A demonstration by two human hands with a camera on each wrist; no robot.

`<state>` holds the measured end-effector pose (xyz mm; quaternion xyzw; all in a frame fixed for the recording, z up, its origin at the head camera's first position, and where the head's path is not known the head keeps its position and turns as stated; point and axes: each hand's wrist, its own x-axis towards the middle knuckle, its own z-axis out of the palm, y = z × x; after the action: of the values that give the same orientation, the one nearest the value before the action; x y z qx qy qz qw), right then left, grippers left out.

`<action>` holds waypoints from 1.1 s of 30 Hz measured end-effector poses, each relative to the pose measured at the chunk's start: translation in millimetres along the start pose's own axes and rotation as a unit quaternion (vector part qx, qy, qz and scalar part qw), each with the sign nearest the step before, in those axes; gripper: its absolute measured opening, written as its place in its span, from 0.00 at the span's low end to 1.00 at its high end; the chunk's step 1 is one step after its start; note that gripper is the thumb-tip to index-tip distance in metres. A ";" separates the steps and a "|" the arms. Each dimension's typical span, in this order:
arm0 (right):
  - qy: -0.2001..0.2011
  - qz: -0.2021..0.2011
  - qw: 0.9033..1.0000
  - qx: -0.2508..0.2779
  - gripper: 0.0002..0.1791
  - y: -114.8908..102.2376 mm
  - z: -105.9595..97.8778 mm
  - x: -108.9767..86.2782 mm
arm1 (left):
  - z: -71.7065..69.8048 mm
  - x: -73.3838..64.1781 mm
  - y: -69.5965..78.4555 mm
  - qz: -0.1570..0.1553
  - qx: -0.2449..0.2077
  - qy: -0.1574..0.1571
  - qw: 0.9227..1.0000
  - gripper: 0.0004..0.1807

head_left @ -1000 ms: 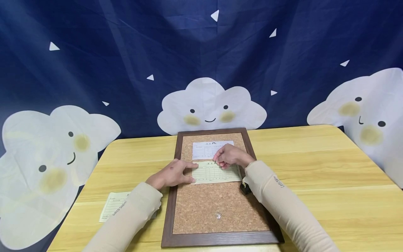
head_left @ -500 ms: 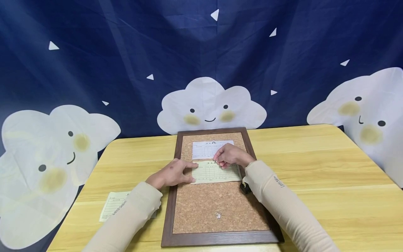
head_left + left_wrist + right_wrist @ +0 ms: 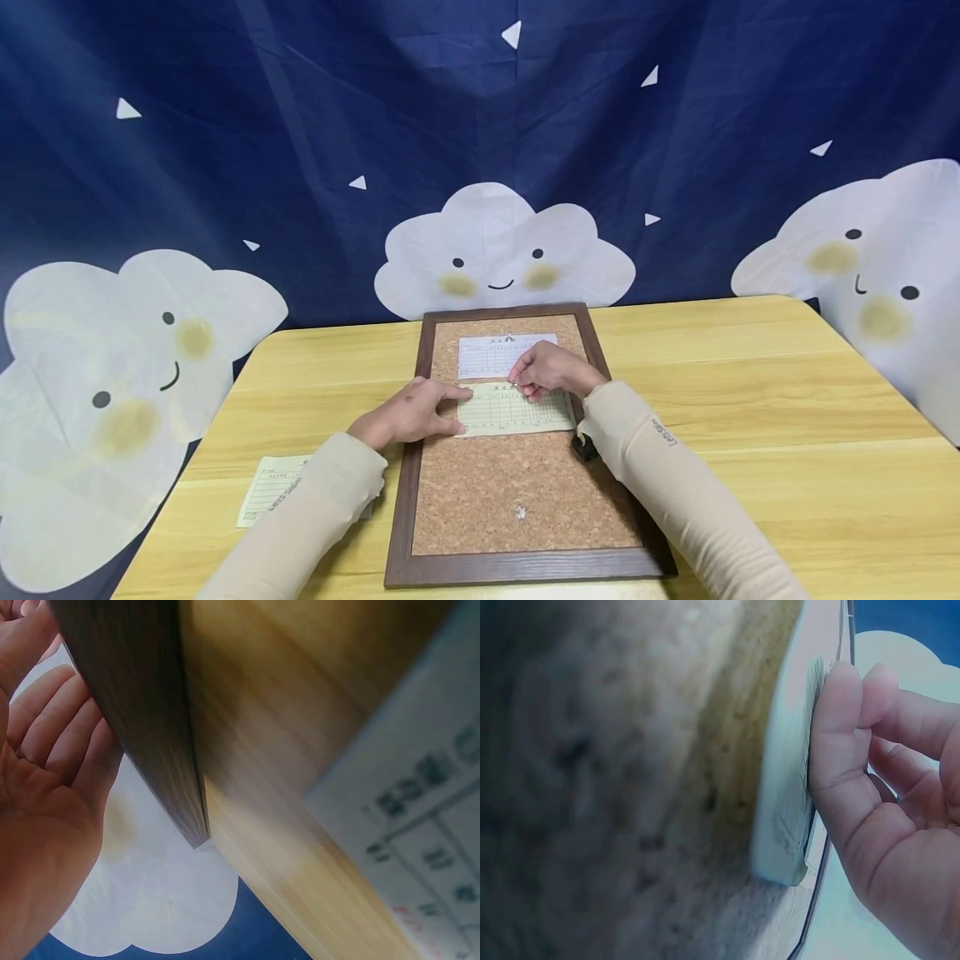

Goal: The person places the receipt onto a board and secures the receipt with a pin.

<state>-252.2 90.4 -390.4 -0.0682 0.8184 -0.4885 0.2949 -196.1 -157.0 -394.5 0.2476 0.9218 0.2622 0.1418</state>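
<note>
Yellow slip (image 3: 504,414) likely light, limp, tearable; hold edges; left hand (image 3: 408,412) spread, touching 9 o'clock; right hand (image 3: 550,372) pinches apparent pin (image 3: 514,385), 12 o'clock

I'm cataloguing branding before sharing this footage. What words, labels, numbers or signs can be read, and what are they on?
"LetsSlim": on the right sleeve; tiny, so spelling is a best reading.
"LetsSlim": on the left sleeve, same caution.
White slip and pale yellow slip: print too small to read.
Slip on the table's left: too small.
Slip in the left wrist view: print too blurred.
</note>
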 end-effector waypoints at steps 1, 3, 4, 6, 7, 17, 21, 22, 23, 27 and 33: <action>0.001 0.000 1.000 -0.001 0.08 -0.1 0.1 0.1 | 0.0 0.1 0.0 0.000 0.000 0.000 1.000 0.30; 0.001 0.000 1.000 -0.002 0.08 -0.3 0.1 0.0 | 0.0 0.2 -0.2 -0.001 0.001 -0.001 1.000 0.30; 0.002 0.000 1.000 -0.002 0.08 -0.4 0.2 0.0 | 0.0 0.4 -0.5 -0.001 0.002 -0.001 1.000 0.30; 0.002 0.001 1.000 -0.003 0.07 -0.4 0.3 0.6 | 0.0 0.5 -0.3 0.000 0.001 -0.001 1.000 0.30; 0.003 0.002 1.000 -0.003 0.07 -0.6 0.4 0.7 | 0.1 0.5 -0.3 0.000 0.001 -0.001 1.000 0.30; 0.005 0.006 1.000 -0.007 0.07 0.0 0.5 1.5 | 0.3 -0.4 0.8 -0.007 -0.006 0.000 1.000 0.30; 0.003 0.006 1.000 -0.007 0.07 0.5 0.4 2.3 | 0.1 -0.8 0.6 -0.008 -0.009 0.001 1.000 0.30; 0.002 0.005 1.000 -0.007 0.07 0.6 0.2 2.4 | 0.1 -0.8 0.5 -0.007 -0.009 0.001 1.000 0.30; 0.002 0.005 1.000 -0.007 0.07 0.5 0.1 2.4 | 0.2 -0.8 0.4 -0.006 -0.009 0.000 1.000 0.30; 0.001 0.003 1.000 -0.007 0.07 0.6 -0.1 2.5 | 0.4 -0.8 0.0 -0.002 -0.008 0.001 1.000 0.30; -0.003 0.005 1.000 -0.003 0.08 1.3 -0.3 3.1 | 0.8 -0.2 -0.7 0.003 -0.006 0.004 1.000 0.30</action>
<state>-254.6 90.0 -392.6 -0.0664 0.8193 -0.4842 0.2997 -195.9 -157.3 -395.5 0.2485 0.9201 0.2690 0.1389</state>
